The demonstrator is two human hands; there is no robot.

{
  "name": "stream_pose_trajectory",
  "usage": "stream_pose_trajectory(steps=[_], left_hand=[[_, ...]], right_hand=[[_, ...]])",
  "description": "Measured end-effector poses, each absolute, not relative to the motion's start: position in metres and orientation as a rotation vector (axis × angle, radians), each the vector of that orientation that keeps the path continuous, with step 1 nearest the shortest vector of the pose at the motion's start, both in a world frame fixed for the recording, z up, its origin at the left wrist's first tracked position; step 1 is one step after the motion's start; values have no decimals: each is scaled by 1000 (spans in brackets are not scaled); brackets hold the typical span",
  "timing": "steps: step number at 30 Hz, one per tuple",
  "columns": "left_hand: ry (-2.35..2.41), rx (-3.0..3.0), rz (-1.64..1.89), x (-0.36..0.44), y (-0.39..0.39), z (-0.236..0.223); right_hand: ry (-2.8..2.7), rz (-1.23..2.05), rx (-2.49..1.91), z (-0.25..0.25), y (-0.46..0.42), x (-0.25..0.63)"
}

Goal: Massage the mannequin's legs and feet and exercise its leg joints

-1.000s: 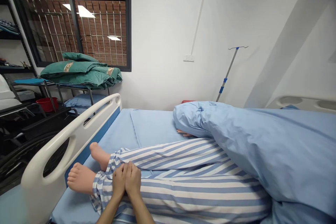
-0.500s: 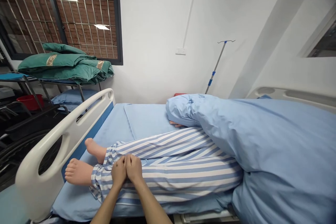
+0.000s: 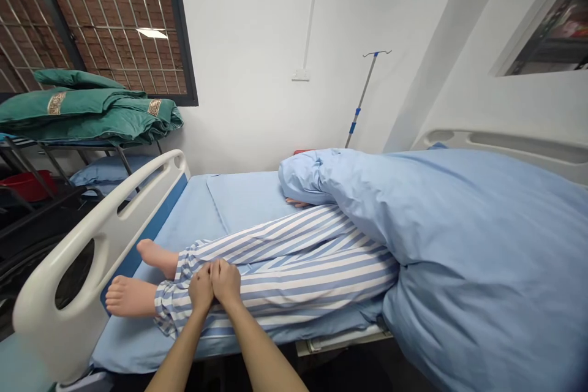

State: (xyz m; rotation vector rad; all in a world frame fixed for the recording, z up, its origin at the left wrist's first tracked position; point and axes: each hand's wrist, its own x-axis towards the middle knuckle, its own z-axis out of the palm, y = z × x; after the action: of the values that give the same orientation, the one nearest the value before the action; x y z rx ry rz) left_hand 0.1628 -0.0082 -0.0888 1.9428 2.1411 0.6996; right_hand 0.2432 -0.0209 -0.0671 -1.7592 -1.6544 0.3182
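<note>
Striped pyjama trousers (image 3: 285,275), blue and white, on a figure lying on the bed, legs angled toward the near side rail, cuffs at the foot end. Two bare feet (image 3: 131,296) stick out past the cuffs, toes toward the rail. Left hand (image 3: 201,290) and right hand (image 3: 226,283) sit on the trouser leg just above the nearer cuff, side by side, touching each other, forearms coming in from the near edge of the bed. Fingers (image 3: 219,271) narrow, held close together and lying on the cloth; can't tell if they're pinching it or only resting.

White side rail (image 3: 110,220) with blue inset runs along the bed, just beside the feet. Blue sheet (image 3: 248,196) covers the mattress. Blue duvet (image 3: 473,245) bunched over the figure's upper half, with a hand (image 3: 296,202) of the figure poking out under its edge.

Past the bed's far end: barred window (image 3: 114,24), green folded quilts (image 3: 78,110) on a metal rack, blue pillow (image 3: 108,174) below them, red basin (image 3: 27,187) to the left. IV pole (image 3: 361,98) stands behind the bed, by the wall socket (image 3: 300,75).
</note>
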Motion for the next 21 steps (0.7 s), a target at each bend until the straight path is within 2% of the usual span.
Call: stream_pose_trajectory(steps=[12,21], left_hand=[[2173,1966,615,163,-4,-89],[2136,1945,702,163,-4,-88]], right_hand=[[-1637,343,-1779,-71,-15,244],[-1637,388,-1724,-70,-17,246]])
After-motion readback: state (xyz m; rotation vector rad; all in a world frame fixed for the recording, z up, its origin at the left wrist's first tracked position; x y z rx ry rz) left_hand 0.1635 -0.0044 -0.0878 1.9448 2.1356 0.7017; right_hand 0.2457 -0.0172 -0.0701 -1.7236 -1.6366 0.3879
